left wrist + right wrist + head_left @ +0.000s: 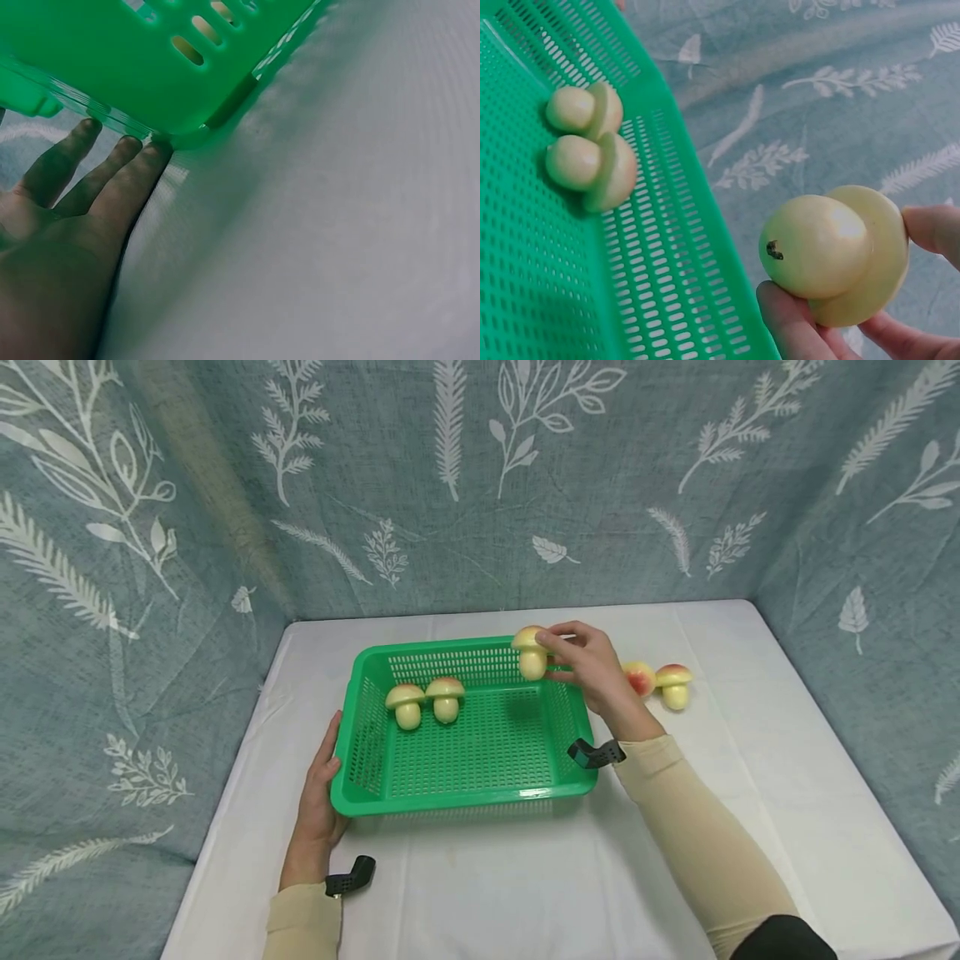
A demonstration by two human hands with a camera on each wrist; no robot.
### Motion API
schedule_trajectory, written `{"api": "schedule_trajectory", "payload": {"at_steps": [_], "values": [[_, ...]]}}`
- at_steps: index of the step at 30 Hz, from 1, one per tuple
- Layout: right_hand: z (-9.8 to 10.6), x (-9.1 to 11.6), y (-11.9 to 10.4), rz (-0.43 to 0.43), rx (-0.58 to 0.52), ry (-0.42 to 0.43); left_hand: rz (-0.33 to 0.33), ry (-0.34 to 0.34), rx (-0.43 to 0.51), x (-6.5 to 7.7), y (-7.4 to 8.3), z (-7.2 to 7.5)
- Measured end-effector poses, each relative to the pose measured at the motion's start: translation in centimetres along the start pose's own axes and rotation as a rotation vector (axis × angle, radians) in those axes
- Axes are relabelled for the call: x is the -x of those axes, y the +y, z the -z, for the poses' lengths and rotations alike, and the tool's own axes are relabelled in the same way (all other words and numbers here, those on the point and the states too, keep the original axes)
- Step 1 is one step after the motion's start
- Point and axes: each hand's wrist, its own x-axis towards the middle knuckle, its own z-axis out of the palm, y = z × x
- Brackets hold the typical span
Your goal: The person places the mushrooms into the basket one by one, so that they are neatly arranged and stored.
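Note:
In the head view, my right hand (588, 664) pinches a toy mushroom (532, 664) between thumb and fingers, over the far right part of the green basket (465, 803). The right wrist view shows its pale stem end (817, 244) up close. Two more mushrooms, one (407, 706) beside the other (446, 699), lie in the basket's left part. My left hand (318, 793) rests against the basket's left side. In the left wrist view its fingers (112, 180) stretch out nearly straight, tips touching the basket's lower edge.
Right of the basket, one toy mushroom (674, 685) and a yellow-red piece (640, 678), partly hidden by my right hand, sit on the white cloth-covered table (780, 793). Leaf-patterned grey-blue curtains (480, 543) stand behind the table and at both sides.

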Motion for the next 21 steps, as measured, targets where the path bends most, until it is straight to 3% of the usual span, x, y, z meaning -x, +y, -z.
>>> {"api": "schedule_trajectory", "payload": {"at_steps": [21], "values": [[-1.3,-0.5,1.0,-0.038,0.031,0.015,-0.016,-0.003,-0.022,0.1,-0.4,-0.5]]}}
